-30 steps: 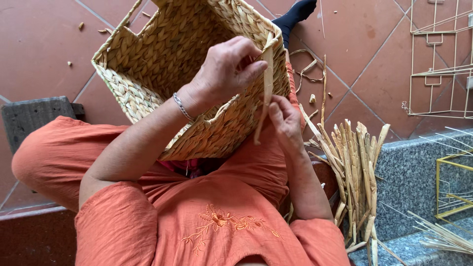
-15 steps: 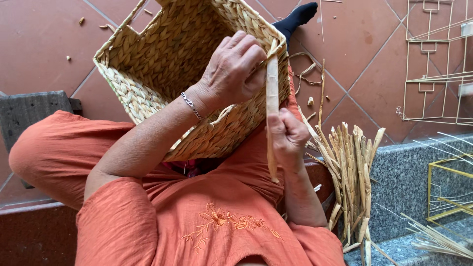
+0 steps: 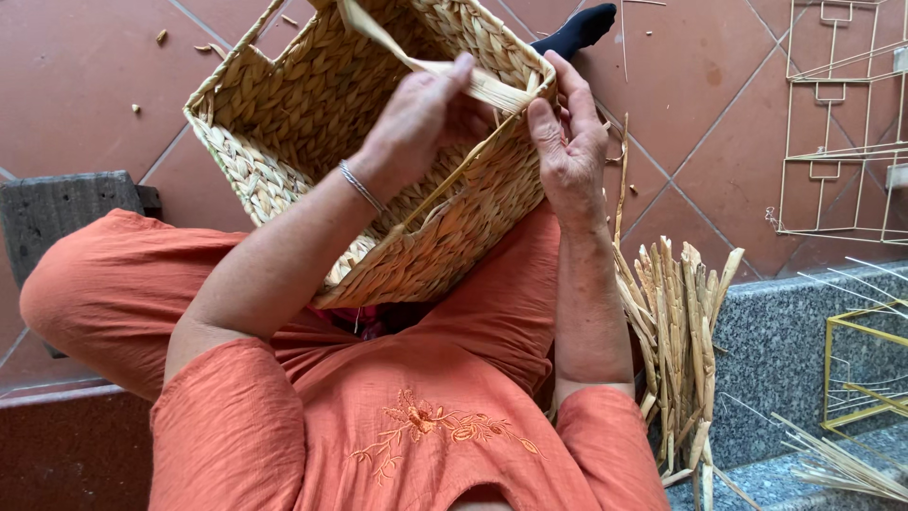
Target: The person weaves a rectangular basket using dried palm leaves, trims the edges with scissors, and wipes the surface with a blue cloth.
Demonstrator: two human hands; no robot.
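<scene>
A rectangular woven basket (image 3: 312, 123) of pale straw rests tilted on the person's lap, its open mouth facing up and away — nothing lies inside it. A flat straw strip (image 3: 445, 71) crosses its near rim. The left hand (image 3: 421, 118) is closed, pinching that strip; the right hand (image 3: 567, 142) grips the basket's corner with curled fingers. A bundle of cut reeds (image 3: 676, 322) stands beside the right arm, and wire frames (image 3: 842, 123) lie on the red tiled floor (image 3: 76, 85).

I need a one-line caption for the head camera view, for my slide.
Seated person in orange; both hands, left hand and right hand, pull a flat straw strip across a woven basket.
</scene>
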